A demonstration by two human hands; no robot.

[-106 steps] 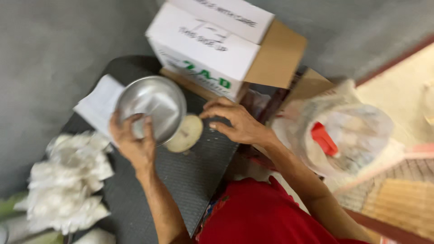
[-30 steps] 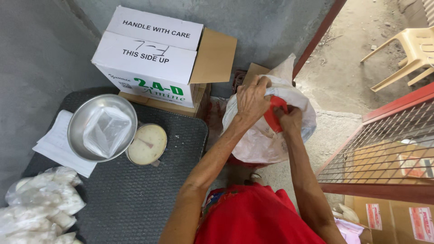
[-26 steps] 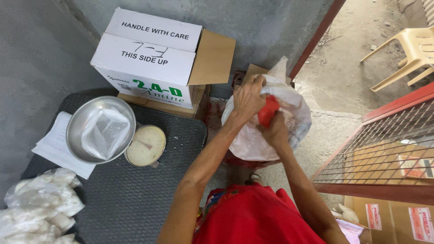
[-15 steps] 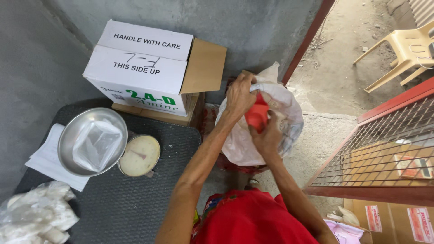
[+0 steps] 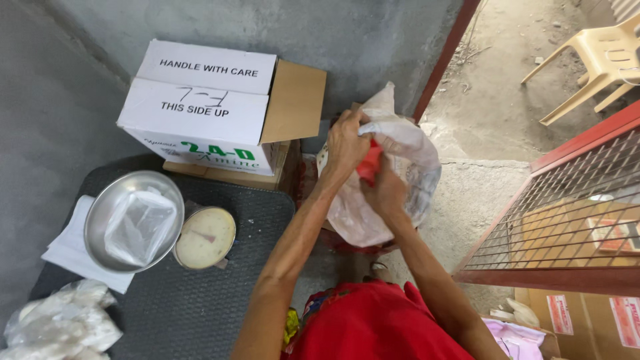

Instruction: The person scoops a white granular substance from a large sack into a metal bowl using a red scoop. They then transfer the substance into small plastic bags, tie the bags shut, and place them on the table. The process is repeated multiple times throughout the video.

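A large white plastic sack [image 5: 407, 193] stands open on the floor beside a black mat. My left hand [image 5: 345, 141] grips the sack's upper rim and pulls it open. My right hand [image 5: 385, 193] is inside the mouth of the sack, closed around a red scoop [image 5: 369, 162]. Only part of the scoop shows between the two hands. What is in the sack is hidden.
A metal bowl [image 5: 100, 213] holding a clear plastic bag [image 5: 137, 227] sits on a dial scale [image 5: 203, 238] on the black mat [image 5: 200, 307]. A white cardboard box [image 5: 200, 107] stands behind. Small filled bags [image 5: 57, 327] lie bottom left. A red mesh gate [image 5: 567, 207] and a plastic chair [image 5: 600, 60] are on the right.
Both hands left the bowl and scale and went to the sack. Over the last second my right hand pushed the red scoop lower into the sack while my left kept the rim.
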